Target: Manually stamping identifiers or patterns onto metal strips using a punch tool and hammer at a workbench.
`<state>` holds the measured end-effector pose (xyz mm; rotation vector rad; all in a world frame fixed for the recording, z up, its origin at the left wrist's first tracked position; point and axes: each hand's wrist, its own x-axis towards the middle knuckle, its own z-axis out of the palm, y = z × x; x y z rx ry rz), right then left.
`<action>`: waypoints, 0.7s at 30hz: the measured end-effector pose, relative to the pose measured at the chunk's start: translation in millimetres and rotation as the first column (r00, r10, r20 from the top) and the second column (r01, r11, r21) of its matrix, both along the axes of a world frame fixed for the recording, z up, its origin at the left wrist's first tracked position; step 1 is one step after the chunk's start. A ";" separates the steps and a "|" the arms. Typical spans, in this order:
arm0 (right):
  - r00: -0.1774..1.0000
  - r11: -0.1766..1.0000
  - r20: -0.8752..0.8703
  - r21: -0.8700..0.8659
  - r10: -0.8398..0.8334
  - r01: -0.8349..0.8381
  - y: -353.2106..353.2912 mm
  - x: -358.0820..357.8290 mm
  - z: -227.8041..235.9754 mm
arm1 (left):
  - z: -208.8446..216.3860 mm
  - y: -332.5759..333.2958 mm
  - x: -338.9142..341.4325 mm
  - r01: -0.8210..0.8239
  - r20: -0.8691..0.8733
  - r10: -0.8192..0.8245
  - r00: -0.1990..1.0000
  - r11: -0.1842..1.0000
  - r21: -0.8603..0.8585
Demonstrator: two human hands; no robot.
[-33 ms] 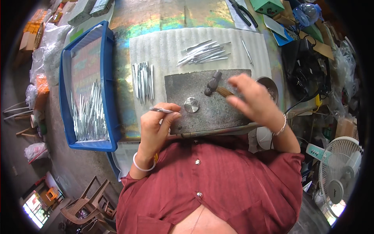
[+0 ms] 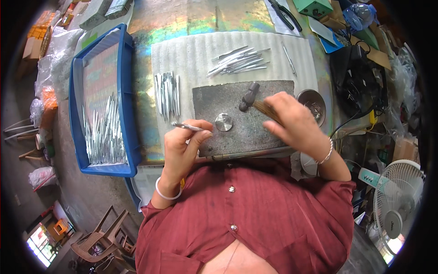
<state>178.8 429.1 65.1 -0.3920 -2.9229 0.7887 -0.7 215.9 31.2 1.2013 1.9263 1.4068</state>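
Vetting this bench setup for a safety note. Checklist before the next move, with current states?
1. Silver rod held in left hand: ok, pinched between thumb and fingers.
2. Left fingertips clear of the round metal disc: cannot tell; they're right beside its edge.
3. Disc fully on the dark mat: ok.
4. Right hand gripping hammer firmly: cannot tell; the handle runs under the fingers, grip hidden.
5. Hammer head clear of disc: ok, apart, beyond it to the right.
6. Loose rods off the mat: ok; left bunch and far bunch lie on the white foam sheet.
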 end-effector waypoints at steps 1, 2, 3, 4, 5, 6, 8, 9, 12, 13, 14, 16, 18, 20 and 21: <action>1.000 0.995 0.021 0.101 -0.003 0.001 -9.1 2.1 0.8 | 3.0 1.9 -0.3 0.013 0.150 -0.013 0.989 1.000 0.002; 1.000 0.995 0.020 0.098 -0.004 0.002 -13.9 3.4 -4.4 | 4.4 4.1 1.3 0.013 0.149 -0.013 0.989 1.000 -0.001; 0.999 0.979 0.000 0.200 -0.035 0.034 -18.3 5.0 -12.0 | 5.5 7.9 5.0 0.001 0.240 -0.005 0.971 1.000 0.014; 0.998 0.952 -0.023 0.299 -0.065 0.068 -21.5 5.3 -15.7 | 6.2 11.0 7.9 -0.012 0.328 0.002 0.945 1.000 0.029; 0.997 0.958 -0.011 0.275 -0.076 0.076 -23.1 3.0 -12.6 | 5.8 13.8 9.1 -0.012 0.325 0.003 0.946 1.000 0.027; 0.997 0.959 -0.014 0.273 -0.075 0.076 -25.5 1.7 -12.7 | 5.0 16.3 9.7 0.001 0.349 0.000 0.937 1.000 -0.005; 0.992 0.961 0.023 0.252 -0.123 0.114 -29.6 0.6 -12.9 | 2.8 17.9 10.3 0.016 0.369 -0.001 0.929 0.999 -0.036; 0.992 0.961 0.021 0.251 -0.124 0.115 -30.3 0.9 -13.2 | 0.8 17.8 10.4 0.026 0.375 -0.013 0.927 0.999 -0.031; 0.990 0.978 0.018 0.156 -0.143 0.138 -30.7 2.2 -14.2 | -1.7 17.5 10.1 0.041 0.364 -0.032 0.931 0.999 -0.016; 0.990 0.981 0.004 0.134 -0.144 0.142 -29.7 2.5 -14.7 | -1.8 17.5 9.9 0.045 0.349 -0.040 0.936 0.999 -0.005; 0.989 0.983 -0.010 0.113 -0.145 0.145 -28.6 3.1 -15.5 | -2.1 17.4 10.4 0.046 0.349 -0.041 0.936 0.999 -0.006; 0.989 0.986 -0.026 0.087 -0.143 0.145 -27.1 4.2 -15.5 | -2.6 17.3 11.5 0.014 0.381 -0.011 0.925 1.000 -0.006; 0.989 0.987 -0.041 0.061 -0.144 0.146 -26.0 4.7 -14.1 | -3.8 17.9 11.8 0.004 0.386 -0.003 0.923 1.000 -0.001; 0.988 0.989 -0.045 0.018 -0.149 0.150 -25.0 5.0 -13.0 | -3.9 18.5 11.4 -0.006 0.391 0.005 0.920 1.000 0.003; 0.988 0.988 -0.044 0.017 -0.150 0.151 -24.5 5.4 -13.6 | -3.1 18.8 10.9 0.003 0.361 -0.003 0.933 1.000 0.000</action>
